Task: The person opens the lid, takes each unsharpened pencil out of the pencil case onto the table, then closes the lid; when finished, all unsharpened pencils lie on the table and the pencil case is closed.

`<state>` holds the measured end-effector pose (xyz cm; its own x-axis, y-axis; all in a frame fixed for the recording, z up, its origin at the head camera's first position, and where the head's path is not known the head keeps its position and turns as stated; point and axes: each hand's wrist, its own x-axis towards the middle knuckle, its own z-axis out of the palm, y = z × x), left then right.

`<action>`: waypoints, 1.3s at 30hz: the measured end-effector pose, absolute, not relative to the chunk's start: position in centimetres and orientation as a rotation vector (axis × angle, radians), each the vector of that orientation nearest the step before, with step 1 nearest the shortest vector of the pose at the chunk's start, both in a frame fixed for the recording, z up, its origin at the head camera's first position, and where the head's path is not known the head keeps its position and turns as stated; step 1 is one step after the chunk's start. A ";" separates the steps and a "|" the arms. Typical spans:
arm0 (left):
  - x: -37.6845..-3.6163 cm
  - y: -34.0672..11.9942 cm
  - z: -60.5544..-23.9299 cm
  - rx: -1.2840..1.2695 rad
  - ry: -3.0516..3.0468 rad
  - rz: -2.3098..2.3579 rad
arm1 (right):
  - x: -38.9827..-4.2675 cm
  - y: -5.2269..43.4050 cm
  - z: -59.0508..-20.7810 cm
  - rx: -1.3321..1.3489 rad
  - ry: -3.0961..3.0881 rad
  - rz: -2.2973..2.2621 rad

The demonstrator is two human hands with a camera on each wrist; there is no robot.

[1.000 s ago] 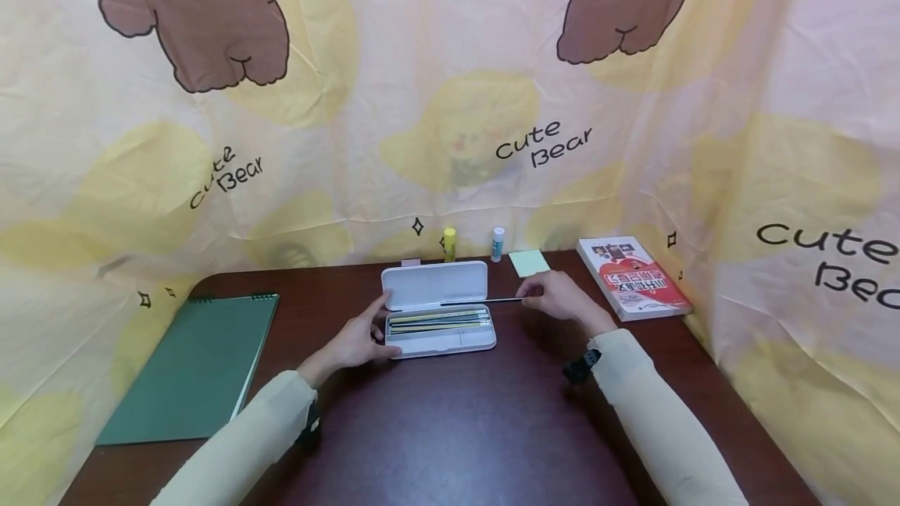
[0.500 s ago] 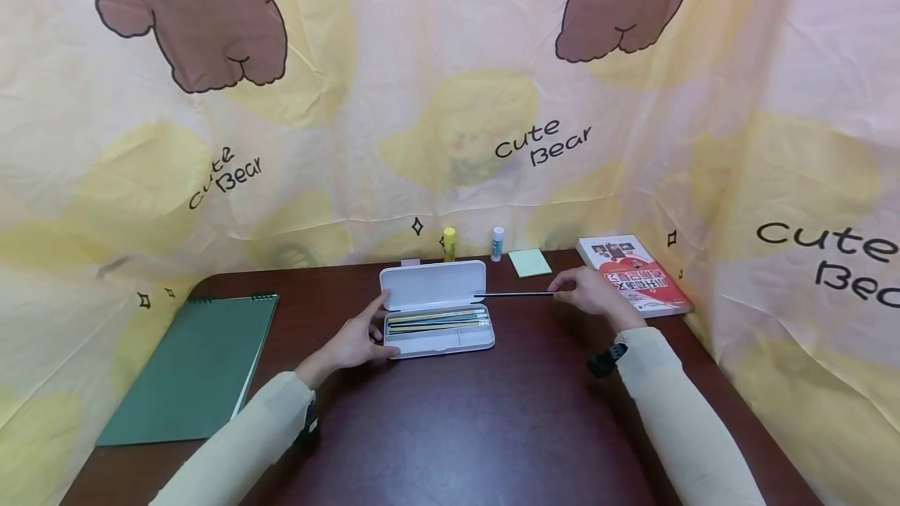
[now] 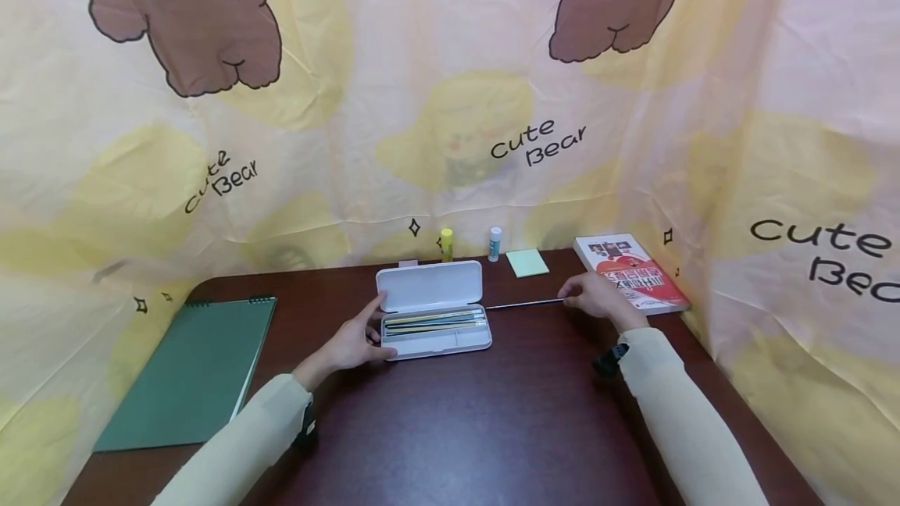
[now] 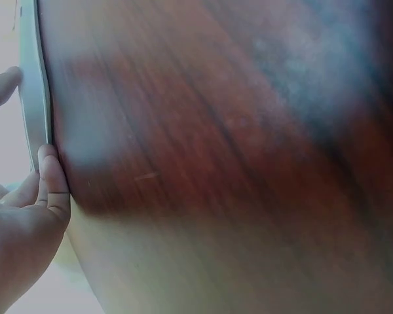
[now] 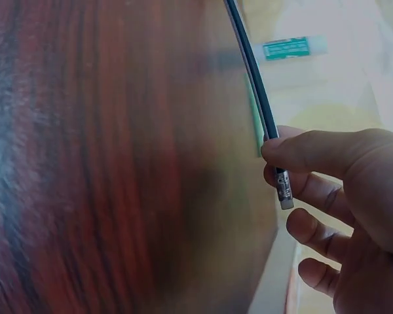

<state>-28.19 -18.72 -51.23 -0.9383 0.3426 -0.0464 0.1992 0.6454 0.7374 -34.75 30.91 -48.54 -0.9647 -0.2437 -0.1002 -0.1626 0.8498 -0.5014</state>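
Observation:
In the head view, an open white pencil case (image 3: 432,346) lies on the dark wooden table with several pencils (image 3: 432,322) in its upper compartment. My left hand (image 3: 351,340) grips the case's left end, thumb at the front and a finger reaching up to the raised lid (image 3: 430,287). In the left wrist view, the left fingertips (image 4: 50,163) touch the case's edge (image 4: 36,98). My right hand (image 3: 591,295) pinches a dark pencil (image 3: 523,304) near its eraser end between thumb and finger. The pencil points left, its far end close to the case's right side.
Behind the case stand a yellow stick (image 3: 447,244) and a white-capped glue stick (image 3: 495,244). Pale green sticky notes (image 3: 526,262) lie to their right. A red-and-white book (image 3: 633,272) is by the right hand, a green spiral notebook (image 3: 190,373) on the left.
My right hand has moved to the right with the pencil, away from the case. Lately the pencil's left end has dipped a little. The left hand has stayed on the case.

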 end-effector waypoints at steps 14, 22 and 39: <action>-28.2 -18.7 -51.2 0.454 2.675 1.174 | -35.5 30.7 -49.6 -0.302 2.901 -0.639; -28.2 -18.7 -51.2 0.449 2.680 1.164 | -35.5 30.3 -49.7 -0.277 2.868 -0.704; -28.3 -18.9 -51.2 0.467 2.681 1.137 | -34.5 25.8 -48.4 -0.386 2.819 -0.852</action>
